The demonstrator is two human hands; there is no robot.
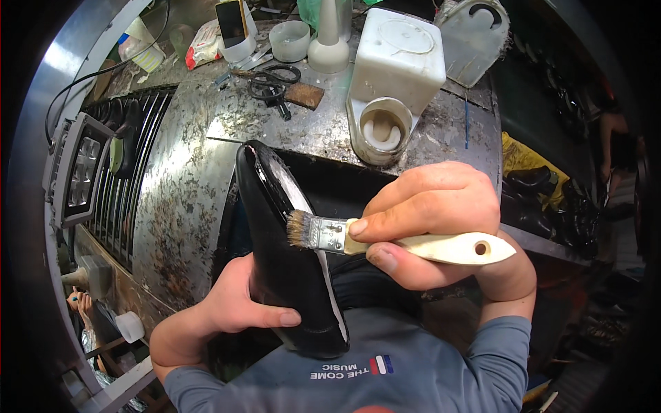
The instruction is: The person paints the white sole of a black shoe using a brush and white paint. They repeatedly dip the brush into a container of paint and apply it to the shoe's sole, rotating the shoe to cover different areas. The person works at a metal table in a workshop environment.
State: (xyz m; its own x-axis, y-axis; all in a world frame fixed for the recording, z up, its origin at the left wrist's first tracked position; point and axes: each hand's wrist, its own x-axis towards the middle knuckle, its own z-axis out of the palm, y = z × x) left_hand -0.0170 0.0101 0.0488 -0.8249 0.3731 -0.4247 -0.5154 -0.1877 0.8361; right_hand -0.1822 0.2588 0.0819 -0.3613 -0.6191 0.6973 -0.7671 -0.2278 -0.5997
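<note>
A black shoe upper (292, 289) stands tilted in front of me, its narrow end pointing away; a pale strip shows along its right side and the black rim near the far end looks glossy. My left hand (237, 299) grips it at the left side, thumb across the front and the other fingers hidden behind. My right hand (434, 206) holds a flat paintbrush (330, 234) by its light wooden handle. The brush's bristles touch the upper's edge, or hang just over it; I cannot tell which.
Beyond my hands, a white plastic dispenser (399, 55) has a round cup (381, 131) of pale liquid. Scissors (268, 84), a brown block (304, 96) and a phone (232, 24) lie or stand on the stained metal bench (182, 199). At left are a lamp (84, 168) and a slotted grille; dark shoes are at right.
</note>
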